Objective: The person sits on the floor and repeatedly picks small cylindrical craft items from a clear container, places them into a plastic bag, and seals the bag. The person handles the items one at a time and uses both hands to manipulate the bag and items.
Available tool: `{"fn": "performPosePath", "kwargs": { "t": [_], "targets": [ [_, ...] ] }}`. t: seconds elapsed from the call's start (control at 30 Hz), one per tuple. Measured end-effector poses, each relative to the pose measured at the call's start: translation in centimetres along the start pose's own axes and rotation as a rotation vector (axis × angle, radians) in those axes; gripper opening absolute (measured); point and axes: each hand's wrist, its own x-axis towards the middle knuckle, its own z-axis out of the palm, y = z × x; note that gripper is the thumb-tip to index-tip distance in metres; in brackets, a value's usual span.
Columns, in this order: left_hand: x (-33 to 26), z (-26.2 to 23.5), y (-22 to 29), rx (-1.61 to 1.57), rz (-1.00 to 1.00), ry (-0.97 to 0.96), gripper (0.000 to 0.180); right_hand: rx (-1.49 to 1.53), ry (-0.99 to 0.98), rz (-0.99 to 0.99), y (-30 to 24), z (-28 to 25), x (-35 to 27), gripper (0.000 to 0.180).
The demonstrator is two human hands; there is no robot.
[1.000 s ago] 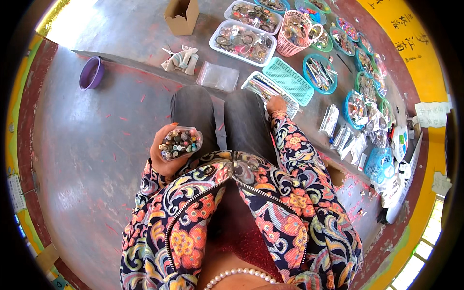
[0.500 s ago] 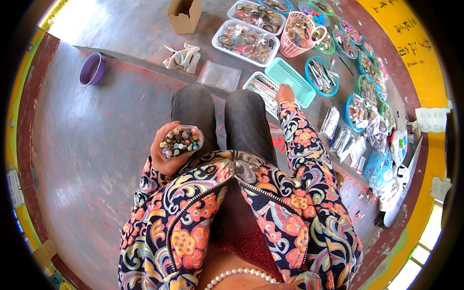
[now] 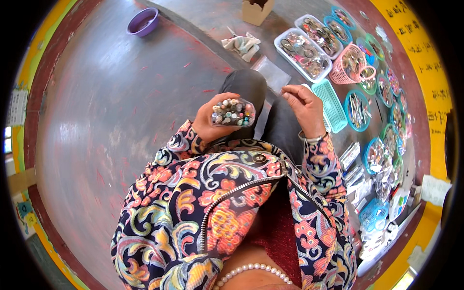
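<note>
My left hand (image 3: 211, 119) is wrapped round a clear plastic container (image 3: 234, 124) above my lap. It is packed with upright, pen-like sticks whose round ends (image 3: 232, 108) show in white, black, pink and teal. Raised over my right knee, my right hand (image 3: 308, 110) has thumb and forefinger brought together; whatever is between them is too small to make out. Just beyond that wrist lies a teal mesh basket (image 3: 329, 106). My right hand largely hides the white basket beside it.
A clear plastic bag (image 3: 272, 74) and a crumpled cloth (image 3: 243, 47) lie beyond my knees. White trays (image 3: 303, 55) of trinkets, a pink basket (image 3: 349, 65) and a blue basket of pens (image 3: 358, 111) stand right. A cardboard box (image 3: 256, 13) and purple basin (image 3: 143, 22) are farther off.
My right hand has left the white basket and come up toward the left hand. The left hand keeps the container. The whole view has swung left.
</note>
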Motion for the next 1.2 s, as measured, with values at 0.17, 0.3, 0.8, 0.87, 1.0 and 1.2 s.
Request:
{"fn": "performPosePath", "kwargs": {
  "t": [0.17,0.3,0.8,0.87,1.0,1.2],
  "targets": [
    [-0.2,-0.5,-1.6,-0.010,0.027,0.012,0.058,0.052,-0.230,-0.110,-4.7,2.7,-0.2,0.017],
    [-0.1,-0.6,-2.6,-0.067,0.044,0.034,0.055,0.045,-0.292,-0.157,-5.3,4.2,0.1,0.019],
    [-0.2,-1.0,-3.1,-0.200,0.058,-0.011,0.059,0.187,-0.238,0.356,-3.9,5.2,-2.2,0.016],
    [-0.4,-0.8,-2.6,-0.166,0.066,-0.011,0.061,0.200,-0.245,0.363,-4.3,5.6,-2.1,0.017],
    [-0.5,-0.7,-2.3,-0.103,0.096,-0.041,0.067,0.279,-0.303,0.441,-4.7,5.6,-1.9,0.015],
    [-0.6,-0.6,-2.2,-0.188,0.069,-0.025,0.066,0.507,-0.388,0.467,-3.4,5.3,-1.8,0.011]
  ]
}}
